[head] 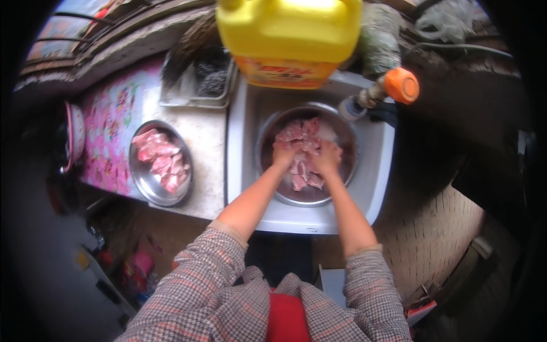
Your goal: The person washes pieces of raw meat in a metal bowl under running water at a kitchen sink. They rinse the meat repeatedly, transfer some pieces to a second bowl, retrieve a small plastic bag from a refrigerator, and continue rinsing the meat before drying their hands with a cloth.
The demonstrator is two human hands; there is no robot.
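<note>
A round metal basin (351, 164) stands inside the white sink (376, 171) in front of me. It holds reddish water and a heap of raw meat pieces (299, 136), pink with pale fat or bone. My left hand (284, 154) grips the heap from its left side, fingers partly hidden by the meat. From the right, my right hand (324, 157) holds pieces of the same heap, fingertips partly covered. To the left, on the counter, a second metal bowl (156, 192) contains more raw meat pieces (162, 160).
A yellow plastic jug (290, 38) stands at the sink's back edge. The tap (357, 104) with its orange handle (401, 85) reaches over the basin's right rim. A plastic tray (194, 102) holding a dark scouring pad and an enamel basin (75, 137) are on the left.
</note>
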